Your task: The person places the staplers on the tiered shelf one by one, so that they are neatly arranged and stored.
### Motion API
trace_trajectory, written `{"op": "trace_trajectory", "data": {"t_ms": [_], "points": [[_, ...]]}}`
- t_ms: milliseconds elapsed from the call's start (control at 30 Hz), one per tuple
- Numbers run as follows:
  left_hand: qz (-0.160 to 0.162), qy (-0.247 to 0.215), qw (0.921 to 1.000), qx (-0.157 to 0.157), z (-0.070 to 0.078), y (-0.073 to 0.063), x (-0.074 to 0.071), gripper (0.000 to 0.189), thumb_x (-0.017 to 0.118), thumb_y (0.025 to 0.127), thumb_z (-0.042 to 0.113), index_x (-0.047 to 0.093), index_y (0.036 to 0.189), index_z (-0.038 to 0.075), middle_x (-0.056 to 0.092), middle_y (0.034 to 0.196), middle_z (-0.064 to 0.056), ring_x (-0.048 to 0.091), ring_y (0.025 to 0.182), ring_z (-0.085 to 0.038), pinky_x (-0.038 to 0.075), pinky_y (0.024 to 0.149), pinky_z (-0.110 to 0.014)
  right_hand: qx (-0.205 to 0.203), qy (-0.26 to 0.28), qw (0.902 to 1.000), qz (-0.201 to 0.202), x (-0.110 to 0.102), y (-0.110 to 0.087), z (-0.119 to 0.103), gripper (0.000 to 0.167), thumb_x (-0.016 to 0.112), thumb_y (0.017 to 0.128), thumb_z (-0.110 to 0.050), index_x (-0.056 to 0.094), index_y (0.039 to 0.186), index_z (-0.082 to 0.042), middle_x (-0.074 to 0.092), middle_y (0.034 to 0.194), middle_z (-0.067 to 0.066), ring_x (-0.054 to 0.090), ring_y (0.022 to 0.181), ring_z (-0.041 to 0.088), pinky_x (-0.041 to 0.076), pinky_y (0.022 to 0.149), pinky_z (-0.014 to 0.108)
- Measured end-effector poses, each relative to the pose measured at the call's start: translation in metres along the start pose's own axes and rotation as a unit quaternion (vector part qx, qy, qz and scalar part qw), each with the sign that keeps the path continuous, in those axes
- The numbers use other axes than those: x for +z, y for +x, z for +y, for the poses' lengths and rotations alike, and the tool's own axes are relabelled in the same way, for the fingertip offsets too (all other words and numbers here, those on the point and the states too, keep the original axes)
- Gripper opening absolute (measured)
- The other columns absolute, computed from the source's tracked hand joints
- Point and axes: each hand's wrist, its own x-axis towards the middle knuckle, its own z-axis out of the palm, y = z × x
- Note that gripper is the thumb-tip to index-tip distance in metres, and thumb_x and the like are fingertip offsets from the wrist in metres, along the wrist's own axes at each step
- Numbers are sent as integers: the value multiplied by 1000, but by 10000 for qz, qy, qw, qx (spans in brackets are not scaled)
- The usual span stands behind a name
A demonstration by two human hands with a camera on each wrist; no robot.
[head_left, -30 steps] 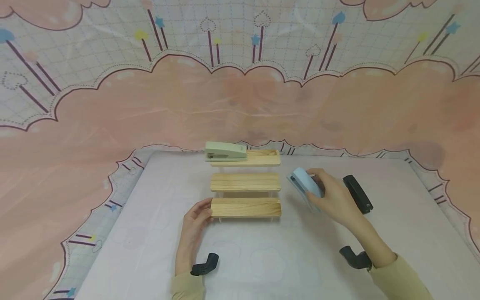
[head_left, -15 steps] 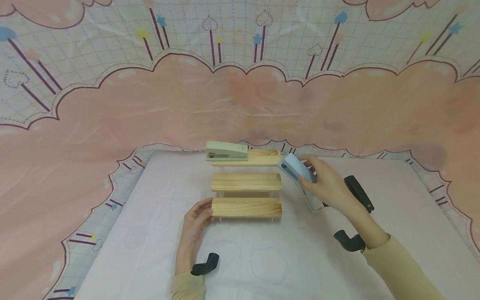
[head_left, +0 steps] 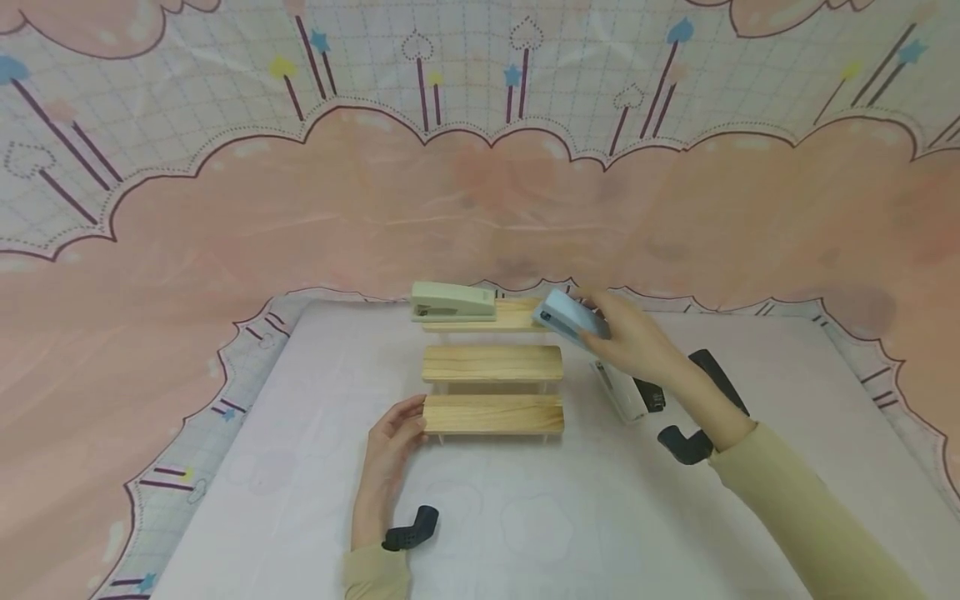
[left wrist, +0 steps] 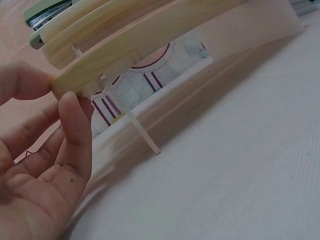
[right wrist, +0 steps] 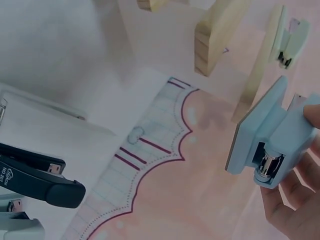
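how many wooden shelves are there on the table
3: the front shelf, its left end pinched by the left hand; the middle shelf; and the back shelf, partly covered by the green stapler. No others show.

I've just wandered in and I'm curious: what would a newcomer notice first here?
Probably the light blue stapler held in the right hand, by the right end of the top wooden shelf. A pale green stapler sits at that shelf's left end, while the left hand grips the left end of the bottom shelf. Behind everything spreads a peach, cloud-patterned backdrop.
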Motion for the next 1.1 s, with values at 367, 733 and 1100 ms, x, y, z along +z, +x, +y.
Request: {"op": "trace_trajectory", "data": {"t_ms": [367, 733, 1100], "points": [[3, 41, 10000, 4, 0, 0, 1, 43, 60, 89, 2, 51, 131, -3, 63, 105, 5, 60, 89, -7, 49, 72, -17, -500, -154, 9978, -413, -2, 22, -1, 47, 59, 92, -8, 44, 137, -4, 58, 127, 20, 60, 108, 33, 51, 90, 51], [-11, 244, 9996, 141, -2, -1, -1, 42, 62, 89, 6, 53, 130, 0, 62, 108, 3, 60, 89, -7, 50, 71, -17, -766, -546, 9948, -403, 3, 47, -7, 45, 56, 93, -7, 45, 137, -4, 56, 133, 19, 54, 121, 34, 45, 102, 51], [17, 141, 9999, 68, -2, 0, 0, 43, 61, 89, 4, 53, 131, -1, 61, 107, 2, 60, 87, -7, 50, 71, -17, -776, -614, 9937, -528, 7, 64, -13, 43, 54, 92, 0, 48, 134, -4, 57, 133, 16, 53, 123, 32, 42, 105, 49]]}}
